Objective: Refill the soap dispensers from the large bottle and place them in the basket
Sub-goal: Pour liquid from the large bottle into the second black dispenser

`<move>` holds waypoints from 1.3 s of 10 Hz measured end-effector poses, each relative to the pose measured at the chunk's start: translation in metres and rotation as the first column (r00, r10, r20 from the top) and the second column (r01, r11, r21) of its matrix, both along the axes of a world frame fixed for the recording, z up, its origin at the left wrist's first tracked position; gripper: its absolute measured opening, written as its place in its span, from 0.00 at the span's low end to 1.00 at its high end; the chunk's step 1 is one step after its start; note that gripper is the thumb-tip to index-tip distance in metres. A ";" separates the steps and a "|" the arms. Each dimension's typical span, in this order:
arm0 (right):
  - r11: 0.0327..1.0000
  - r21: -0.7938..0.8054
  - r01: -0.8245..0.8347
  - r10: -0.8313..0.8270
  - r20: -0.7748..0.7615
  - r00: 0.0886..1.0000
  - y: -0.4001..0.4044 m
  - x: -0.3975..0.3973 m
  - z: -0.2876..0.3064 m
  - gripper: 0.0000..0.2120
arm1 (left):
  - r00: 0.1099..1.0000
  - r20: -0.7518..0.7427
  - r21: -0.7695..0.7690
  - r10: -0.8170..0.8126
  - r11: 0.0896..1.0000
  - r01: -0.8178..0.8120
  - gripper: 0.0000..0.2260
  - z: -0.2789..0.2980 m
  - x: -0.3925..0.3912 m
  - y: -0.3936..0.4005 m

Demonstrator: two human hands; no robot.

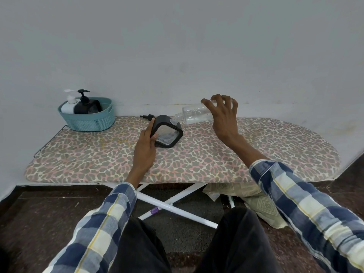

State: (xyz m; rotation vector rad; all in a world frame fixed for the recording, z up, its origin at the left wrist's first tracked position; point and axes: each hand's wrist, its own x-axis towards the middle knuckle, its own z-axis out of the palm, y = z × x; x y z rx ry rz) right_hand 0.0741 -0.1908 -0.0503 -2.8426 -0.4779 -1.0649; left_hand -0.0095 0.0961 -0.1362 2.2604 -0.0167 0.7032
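A black soap dispenser with a clear window stands on the ironing board, steadied by my left hand, which grips its left side. My right hand holds a large clear bottle tipped almost flat, its neck touching the dispenser's top opening. The dispenser's black pump head lies on the board just behind it. At the back left, a teal basket holds a white dispenser and a black dispenser, both upright.
The board has a leopard-print cover and stands against a pale wall. Its white crossed legs and a folded cloth are on the dark floor below. My knees are close to the board's front edge.
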 end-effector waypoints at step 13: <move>1.000 -0.024 -0.003 0.003 -0.003 1.000 0.001 -0.003 0.007 0.51 | 1.000 -0.004 -0.007 -0.015 1.000 0.015 0.24 0.000 -0.001 0.001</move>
